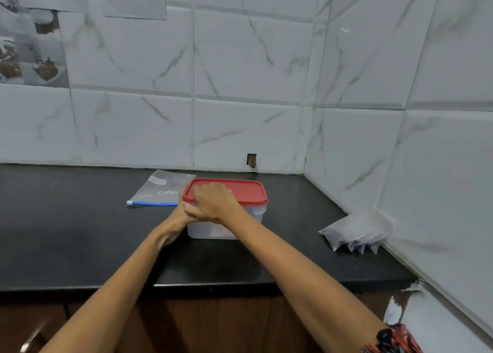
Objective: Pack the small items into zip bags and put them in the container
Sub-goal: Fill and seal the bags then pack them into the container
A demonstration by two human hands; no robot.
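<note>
Both hands [205, 206] outstretched, close together, overlapping

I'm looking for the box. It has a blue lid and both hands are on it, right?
Not quite: the head view shows a red lid, not blue. Both hands, left hand and right hand, are on the container.

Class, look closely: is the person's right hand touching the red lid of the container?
Touching. The head view shows the right hand lying palm-down on the red lid, fingers spread across its top with no gap visible.

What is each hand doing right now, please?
Left hand: gripping the container at its left side.
Right hand: palm down on the red lid.
</note>
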